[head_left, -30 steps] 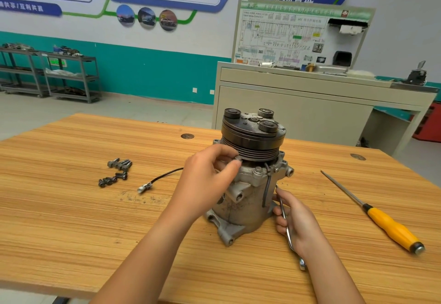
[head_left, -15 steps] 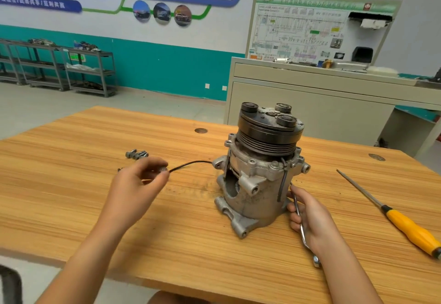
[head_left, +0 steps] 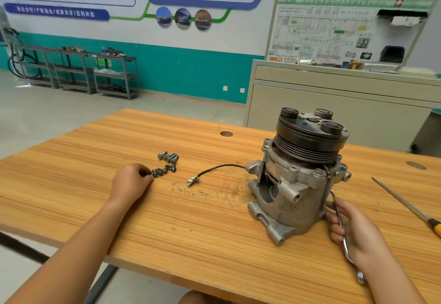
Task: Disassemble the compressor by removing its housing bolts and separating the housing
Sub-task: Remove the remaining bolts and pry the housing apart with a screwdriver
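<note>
Right of centre, the compressor stands upright on the wooden table. Our right hand grips a wrench just beside its base. Left of centre, our left hand curls at the loose bolts (pinching one? we cannot tell).

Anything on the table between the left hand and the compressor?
Only the black wire lies flat on the table between the left hand, pinching a bolt, and the compressor.
</note>
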{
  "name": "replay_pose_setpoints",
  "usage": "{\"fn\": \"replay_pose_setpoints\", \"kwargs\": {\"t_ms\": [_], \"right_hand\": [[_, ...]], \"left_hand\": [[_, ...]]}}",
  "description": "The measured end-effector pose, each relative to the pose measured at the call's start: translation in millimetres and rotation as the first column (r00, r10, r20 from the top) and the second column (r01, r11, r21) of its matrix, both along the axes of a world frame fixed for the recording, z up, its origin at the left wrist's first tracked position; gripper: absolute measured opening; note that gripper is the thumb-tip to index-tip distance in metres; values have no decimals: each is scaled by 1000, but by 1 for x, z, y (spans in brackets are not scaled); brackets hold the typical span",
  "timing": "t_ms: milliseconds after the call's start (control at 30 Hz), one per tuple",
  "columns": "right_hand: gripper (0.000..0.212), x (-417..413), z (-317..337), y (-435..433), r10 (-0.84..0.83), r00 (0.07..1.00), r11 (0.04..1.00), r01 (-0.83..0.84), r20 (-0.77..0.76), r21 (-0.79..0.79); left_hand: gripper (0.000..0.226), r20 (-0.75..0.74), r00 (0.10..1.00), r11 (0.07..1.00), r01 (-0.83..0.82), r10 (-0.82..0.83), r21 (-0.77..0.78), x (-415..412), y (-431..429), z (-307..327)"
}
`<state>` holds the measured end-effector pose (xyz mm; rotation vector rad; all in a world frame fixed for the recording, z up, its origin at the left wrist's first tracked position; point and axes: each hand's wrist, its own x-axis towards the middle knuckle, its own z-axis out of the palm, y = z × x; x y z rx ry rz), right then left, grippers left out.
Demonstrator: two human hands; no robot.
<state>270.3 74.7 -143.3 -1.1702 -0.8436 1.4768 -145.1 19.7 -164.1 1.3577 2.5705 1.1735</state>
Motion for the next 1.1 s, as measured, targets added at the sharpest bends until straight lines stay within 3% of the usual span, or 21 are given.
{"fn": "replay_pose_setpoints", "kwargs": {"t_ms": [167,267,367,433,500,567,700,800,867,933,1033,1100], "right_hand": [[12,-6,8,-33,-256,957,948,276,-136,160],[13,-26,15,-58,-295,954,881,294,-55,372],[72,-46,20,-67,-294,950,843,205,106,498],[89,-56,22,-65,-289,935,825,136,204,548],[94,-63,25,-63,-271,926,828,83,265,555],[99,-63,26,-62,-260,917,835,56,303,548],[114,-56,33,-62,-194,904,857,-33,381,514],[101,-53,39,-62,-180,890,844,-79,419,530],[71,-47,38,-55,-151,886,838,-121,438,532],[46,-36,41,-43,-66,909,850,-165,411,501],[49,-16,56,-24,157,887,873,-330,435,358],[45,-6,65,-13,279,836,856,-439,473,272]], "left_hand": [[23,15,1000,1000,-15,15,4,2,0,0],[37,53,998,999,-16,14,51,8,-6,5],[36,34,999,945,24,-37,327,37,-10,17],[28,57,973,861,171,-225,478,72,0,32],[26,133,893,811,317,-430,492,113,18,48],[33,276,759,768,422,-590,482,149,40,64],[51,457,521,690,601,-721,403,193,71,77],[38,445,439,616,664,-781,424,195,71,74],[33,456,455,638,634,-765,437,197,68,76],[28,417,561,698,559,-715,447,203,61,74],[18,277,756,763,417,-593,494,221,44,71],[25,236,804,770,370,-546,521,228,35,66]]}}
